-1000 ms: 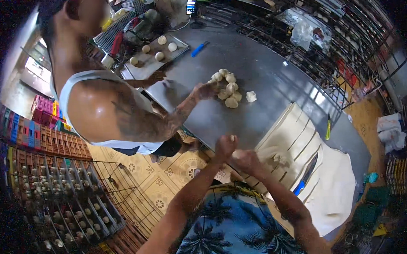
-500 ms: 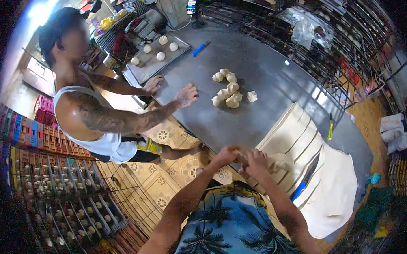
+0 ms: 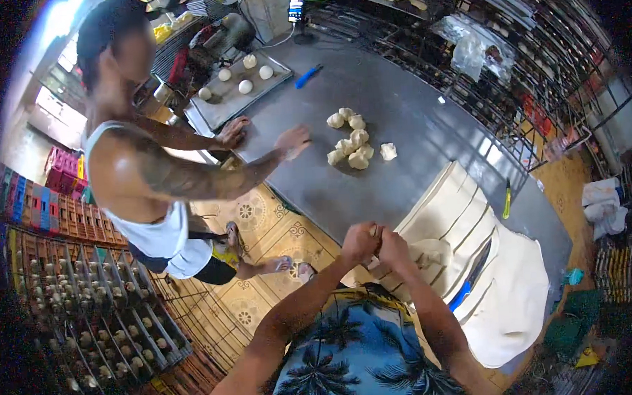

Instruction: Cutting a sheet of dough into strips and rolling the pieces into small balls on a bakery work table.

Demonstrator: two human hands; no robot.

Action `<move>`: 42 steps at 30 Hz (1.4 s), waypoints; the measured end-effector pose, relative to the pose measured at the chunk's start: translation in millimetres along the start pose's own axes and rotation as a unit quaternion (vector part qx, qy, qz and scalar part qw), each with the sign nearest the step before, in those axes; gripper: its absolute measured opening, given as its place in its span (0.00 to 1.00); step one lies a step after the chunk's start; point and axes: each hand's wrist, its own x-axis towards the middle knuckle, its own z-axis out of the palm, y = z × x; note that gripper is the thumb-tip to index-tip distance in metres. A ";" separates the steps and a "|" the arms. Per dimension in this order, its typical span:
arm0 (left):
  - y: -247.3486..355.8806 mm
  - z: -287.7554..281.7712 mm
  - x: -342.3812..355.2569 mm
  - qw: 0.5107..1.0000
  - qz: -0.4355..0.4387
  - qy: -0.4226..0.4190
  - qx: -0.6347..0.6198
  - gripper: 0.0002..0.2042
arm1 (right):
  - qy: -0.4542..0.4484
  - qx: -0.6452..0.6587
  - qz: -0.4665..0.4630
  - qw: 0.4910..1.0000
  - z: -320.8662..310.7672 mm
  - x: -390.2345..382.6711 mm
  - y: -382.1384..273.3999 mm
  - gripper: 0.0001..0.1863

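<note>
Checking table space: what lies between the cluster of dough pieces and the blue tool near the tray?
Head view: only bare metal table separates the dough pieces from the blue tool.

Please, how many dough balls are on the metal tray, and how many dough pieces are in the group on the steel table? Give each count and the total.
Dough balls on the metal tray: 4
Dough pieces grouped on the steel table: 7
Total: 11
</note>
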 end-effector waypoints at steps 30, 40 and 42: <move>-43.1 13.8 10.2 0.978 -0.078 -0.181 -0.069 0.19 | 0.055 -0.051 -0.033 0.997 -31.3 -24.5 12.1 0.24; -27.7 33.0 21.0 0.997 0.071 -0.021 -0.011 0.17 | -0.034 -0.006 0.053 0.998 -7.8 5.0 21.2 0.18; -36.8 38.3 19.3 0.999 0.030 -0.020 -0.023 0.17 | -0.086 -0.052 0.070 0.993 -7.6 -0.9 20.1 0.15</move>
